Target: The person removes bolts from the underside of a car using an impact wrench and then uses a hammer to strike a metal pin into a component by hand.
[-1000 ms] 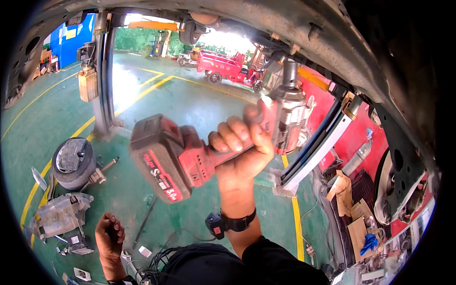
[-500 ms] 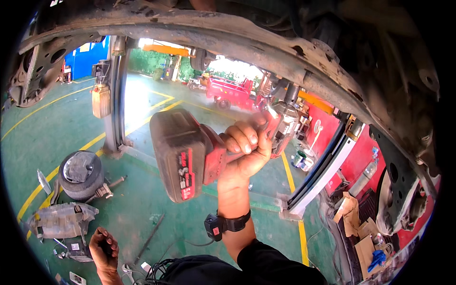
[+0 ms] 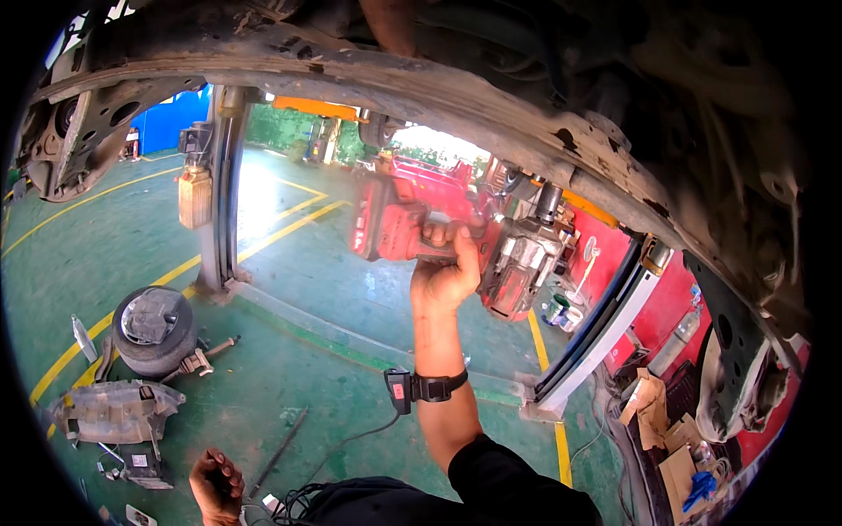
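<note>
My right hand (image 3: 447, 263) is wrapped round the handle of a red and black cordless impact wrench (image 3: 517, 263), raised under the car's rusty crossmember (image 3: 421, 92). Its battery end (image 3: 373, 217) points left and is blurred. From the wrench's head a dark socket (image 3: 548, 203) stands upright, its top close under the beam; whether it sits on a bolt I cannot tell. A black band with a small box (image 3: 425, 387) circles my right wrist. Low at the left, my left hand (image 3: 217, 484) has its fingers curled in, the palm in shadow; anything inside is hidden.
Lift posts stand left (image 3: 225, 193) and right (image 3: 605, 324). On the green floor lie a wheel (image 3: 153, 326), a grey plastic cover (image 3: 118, 412) and a thin bar (image 3: 281, 451). Cardboard (image 3: 680, 478) lies at the right. A red cargo vehicle (image 3: 430, 175) is behind the wrench.
The impact wrench has swung from pointing its battery toward me to lying more level, battery farther off, socket upright under the beam. My left hand sits slightly lower and to the right.
</note>
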The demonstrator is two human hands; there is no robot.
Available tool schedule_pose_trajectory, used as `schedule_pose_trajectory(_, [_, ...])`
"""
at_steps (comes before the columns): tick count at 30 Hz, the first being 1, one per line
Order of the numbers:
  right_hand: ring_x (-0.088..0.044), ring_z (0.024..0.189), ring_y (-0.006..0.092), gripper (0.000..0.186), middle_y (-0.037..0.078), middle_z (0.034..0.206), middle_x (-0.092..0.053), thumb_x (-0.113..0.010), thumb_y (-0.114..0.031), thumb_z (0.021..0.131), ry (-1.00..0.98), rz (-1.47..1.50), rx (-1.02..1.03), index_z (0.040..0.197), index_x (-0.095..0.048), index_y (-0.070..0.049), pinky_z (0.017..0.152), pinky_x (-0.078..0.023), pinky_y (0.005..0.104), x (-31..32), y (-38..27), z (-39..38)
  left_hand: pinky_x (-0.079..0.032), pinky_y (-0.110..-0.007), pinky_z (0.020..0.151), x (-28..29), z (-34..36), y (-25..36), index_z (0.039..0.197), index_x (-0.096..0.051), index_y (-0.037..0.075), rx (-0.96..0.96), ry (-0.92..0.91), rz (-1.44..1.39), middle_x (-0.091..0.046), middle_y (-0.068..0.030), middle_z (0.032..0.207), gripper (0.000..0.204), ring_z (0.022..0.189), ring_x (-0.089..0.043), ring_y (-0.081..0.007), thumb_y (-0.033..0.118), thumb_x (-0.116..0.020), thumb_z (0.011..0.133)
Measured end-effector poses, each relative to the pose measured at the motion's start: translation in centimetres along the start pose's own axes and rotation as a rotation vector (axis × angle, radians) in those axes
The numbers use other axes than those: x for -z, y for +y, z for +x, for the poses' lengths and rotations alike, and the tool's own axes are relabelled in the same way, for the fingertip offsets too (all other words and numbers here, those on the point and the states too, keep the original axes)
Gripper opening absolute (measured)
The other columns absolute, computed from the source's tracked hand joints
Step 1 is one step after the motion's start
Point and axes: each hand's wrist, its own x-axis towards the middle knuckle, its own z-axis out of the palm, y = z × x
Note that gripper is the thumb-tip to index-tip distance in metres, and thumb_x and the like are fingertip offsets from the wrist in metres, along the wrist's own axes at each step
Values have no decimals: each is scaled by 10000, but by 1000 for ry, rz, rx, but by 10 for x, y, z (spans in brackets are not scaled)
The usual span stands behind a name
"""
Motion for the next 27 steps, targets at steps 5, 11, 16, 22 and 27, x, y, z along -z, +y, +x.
schedule_pose_trajectory(5, [-468, 729, 164, 124, -1, 731, -450, -533, -169, 916, -16, -107, 35, 991, -540, -71, 755, -408, 372, 10, -7, 3, -374, -262, 401, -9, -19, 3, 895, -549, 79, 64, 35, 14, -472, -22, 689, 83, 554, -460, -157, 150, -517, 866])
schedule_pose_trajectory(11, [-467, 650, 119, 182, -31, 727, -481, -601, -169, 906, -228, 429, -317, 1087, -586, -151, 686, -413, 323, -11, -36, -24, -368, -258, 404, -10, -7, -1, 891, -547, 81, 90, 53, 4, -469, -18, 685, 78, 555, -460, -154, 146, -507, 877])
schedule_pose_trajectory(16, [-509, 639, 65, 188, -53, 753, -530, -643, -186, 920, -435, 949, -532, 1107, -637, -163, 645, -445, 267, -16, -34, -25, -361, -250, 410, -31, -9, -4, 879, -538, 83, 117, 4, 37, -467, -19, 677, 71, 549, -456, -150, 142, -500, 878])
schedule_pose_trajectory(22, [-475, 626, 77, 215, -47, 729, -488, -584, -188, 941, -284, 684, -354, 1143, -601, -118, 620, -421, 256, -25, -42, -32, -346, -248, 405, -15, -14, -6, 874, -533, 92, 142, 37, 6, -469, -16, 679, 71, 548, -451, -146, 143, -484, 871])
schedule_pose_trajectory(27, [-452, 672, 114, 239, -32, 736, -465, -602, -123, 900, -60, 245, -164, 1134, -588, -171, 715, -404, 342, -24, -19, -21, -339, -251, 401, -9, -17, -6, 870, -533, 97, 152, 75, 32, -470, -12, 683, 71, 553, -447, -144, 141, -476, 866])
